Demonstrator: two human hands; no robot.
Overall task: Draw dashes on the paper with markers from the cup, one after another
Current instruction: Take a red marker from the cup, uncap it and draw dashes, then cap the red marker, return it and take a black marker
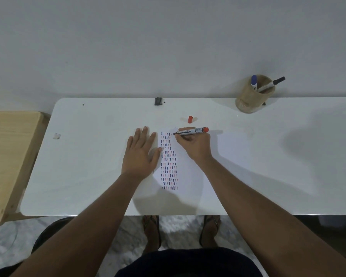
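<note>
Paper (208, 156) could skid and smear if my flat, open left hand (140, 154) lifts while my right hand (194, 142) pinches the red marker (190, 131).

Uncapped red marker (191, 131) lies nearly flat, tip touching dashed paper (188, 166).

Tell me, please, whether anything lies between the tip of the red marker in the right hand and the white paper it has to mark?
Nothing visible does. The right hand holds the uncapped red marker with its tip at the top of the white paper, beside the dashes. The flat left hand and loose red cap lie clear.
</note>
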